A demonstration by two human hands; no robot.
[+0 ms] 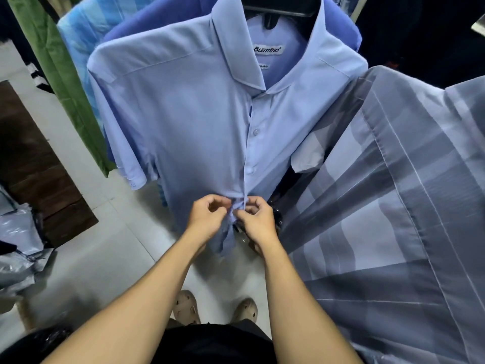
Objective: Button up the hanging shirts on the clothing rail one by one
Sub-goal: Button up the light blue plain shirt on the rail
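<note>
Hands meet low on the shirt (199, 122): left hand (207, 219) pinches one placket edge, right hand (256, 219) pinches the other; two buttons (256, 131) above sit fastened.

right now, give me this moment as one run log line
step: buttoning light blue shirt | left grip: pinches placket | right grip: pinches placket | upper buttons: fastened

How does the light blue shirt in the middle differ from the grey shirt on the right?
The light blue shirt is plain; the grey shirt has wide checks. The left hand and right hand pinch the light blue shirt's front; no hand touches the grey shirt. Both are hanging.
</note>
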